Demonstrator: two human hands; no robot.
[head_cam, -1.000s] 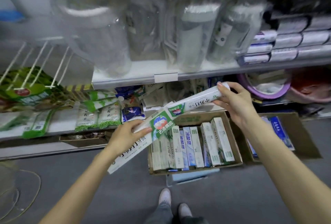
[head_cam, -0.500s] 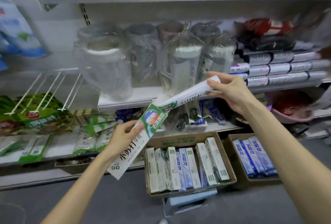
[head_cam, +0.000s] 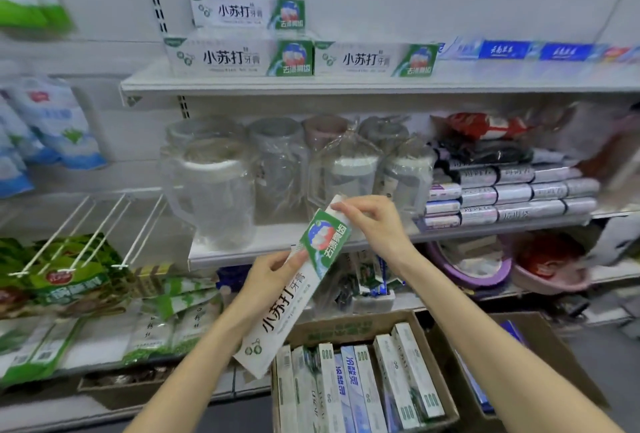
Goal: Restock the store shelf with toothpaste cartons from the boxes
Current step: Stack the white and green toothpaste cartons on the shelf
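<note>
Toothpaste carton (head_cam: 294, 290), white with a green end, is held aslant in front of a store's shelves. Its green end points up and to the right, and its white end hangs low over the near left corner of a cardboard box (head_cam: 349, 327) on the floor. The left hand (head_cam: 273, 276) grips the carton about its middle, curled round the left edge with the thumb across the front. The right hand (head_cam: 374, 224) pinches the upper end between fingertips and thumb (whether a second carton lies behind the first cannot be told). On the top shelf (head_cam: 346, 86), well above the hands, three matching cartons (head_cam: 239, 58) lie on their long sides: two end to end along the front edge and one stacked on the left one. Blue cartons (head_cam: 519, 50) lie in a row just to their right. The middle shelf (head_cam: 270, 242), directly behind the held carton, carries wrapped clear plastic jugs (head_cam: 211, 183) and, further right, stacked flat packs (head_cam: 512, 193). The box below stands open, packed with upright cartons (head_cam: 356, 380) in green-and-white and blue-and-white. A second box (head_cam: 543, 335) sits just beside it on the right. Green packets (head_cam: 69, 276) fill the lower left.
</note>
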